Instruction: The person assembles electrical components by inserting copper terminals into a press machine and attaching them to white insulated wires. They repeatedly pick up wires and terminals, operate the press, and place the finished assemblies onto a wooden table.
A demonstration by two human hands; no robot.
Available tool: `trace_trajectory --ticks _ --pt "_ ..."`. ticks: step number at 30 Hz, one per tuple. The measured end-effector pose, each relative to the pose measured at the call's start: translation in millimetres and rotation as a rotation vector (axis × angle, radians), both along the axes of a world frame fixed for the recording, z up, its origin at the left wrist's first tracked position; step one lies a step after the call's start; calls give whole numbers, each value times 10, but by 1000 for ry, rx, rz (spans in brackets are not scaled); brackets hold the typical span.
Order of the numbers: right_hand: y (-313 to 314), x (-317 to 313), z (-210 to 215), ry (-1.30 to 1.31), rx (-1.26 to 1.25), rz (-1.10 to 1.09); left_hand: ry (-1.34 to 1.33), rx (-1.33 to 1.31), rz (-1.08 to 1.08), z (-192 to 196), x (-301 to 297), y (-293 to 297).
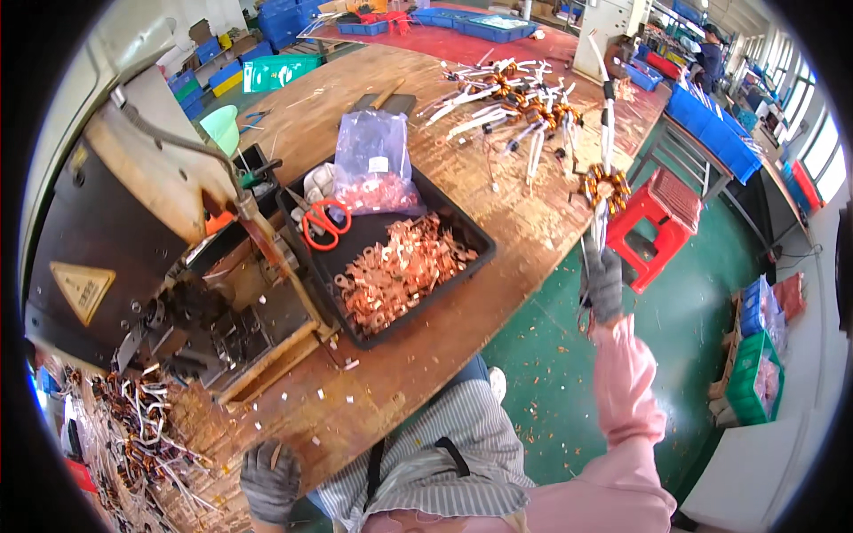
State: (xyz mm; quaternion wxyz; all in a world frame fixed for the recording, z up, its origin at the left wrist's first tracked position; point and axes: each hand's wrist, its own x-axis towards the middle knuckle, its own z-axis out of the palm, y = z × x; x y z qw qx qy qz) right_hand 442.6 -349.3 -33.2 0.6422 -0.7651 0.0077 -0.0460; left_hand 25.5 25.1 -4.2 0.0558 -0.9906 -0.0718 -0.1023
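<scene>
My right hand [604,280], in a grey glove, is closed around the white-sleeved leads of a copper-wound coil [605,186]. The coil hangs just beyond the table's right edge, with more white leads rising above it. At the table's near edge, lower left, my gloved left hand [271,480] is curled closed; whatever it may hold is hidden. Several similar coils with white leads [524,102] lie heaped at the far side of the table. Between my hands and that heap, a black tray [471,253] carries copper terminals [400,271], a clear plastic bag [371,151] and orange-handled scissors [327,226].
A press machine [133,204] with a warning triangle stands at the left. More wired coils [133,426] lie beside it, lower left. A red stool [657,222] is under the table's right side. White scraps dot the wooden table [400,373]. Blue bins [711,124] line the right.
</scene>
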Motion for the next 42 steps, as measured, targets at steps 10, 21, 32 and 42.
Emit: trace_trajectory --ticks 10,21,32,42 --pt "627 3329 544 -233 -614 -77 133 63 201 62 -146 177" --pt "-317 2704 -569 -379 -440 149 19 135 257 -36 -314 290" --pt "268 -26 100 -596 -565 599 172 196 497 136 -1019 611" --pt "1723 -1948 -391 -526 -221 770 -194 234 911 1417 -1807 1855"
